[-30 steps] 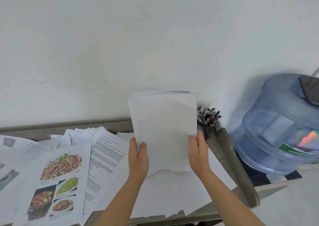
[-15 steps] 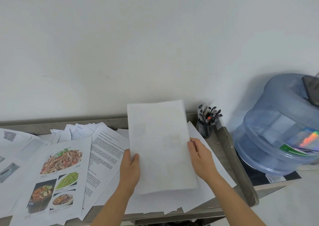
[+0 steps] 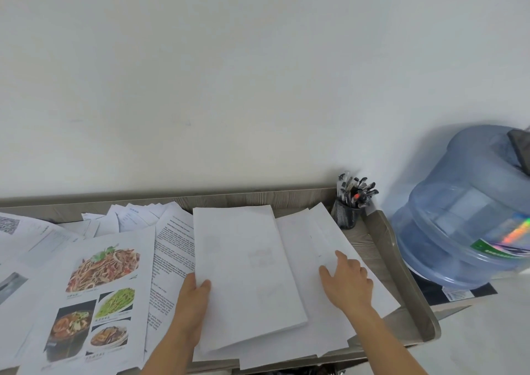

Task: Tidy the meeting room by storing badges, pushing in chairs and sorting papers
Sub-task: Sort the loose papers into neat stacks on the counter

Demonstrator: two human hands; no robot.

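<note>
A squared stack of blank white sheets (image 3: 246,274) lies flat on loose white pages (image 3: 321,231) at the right end of the grey table (image 3: 401,285). My left hand (image 3: 191,306) grips the stack's left edge, thumb on top. My right hand (image 3: 348,281) rests with relaxed fingers on the loose pages to the right of the stack, apart from it. Scattered printed papers cover the table's left part: a page with food photos (image 3: 97,291), a text page (image 3: 172,248) and more sheets (image 3: 134,217) fanned out behind.
A black mesh pen cup (image 3: 348,212) full of pens stands at the table's back right corner by the white wall. A large blue water jug (image 3: 470,211) sits on the floor beyond the table's right edge. The table has a raised rim.
The stack went from upright between both hands down to flat on the table. My right hand let go of it and moved right onto the loose pages.
</note>
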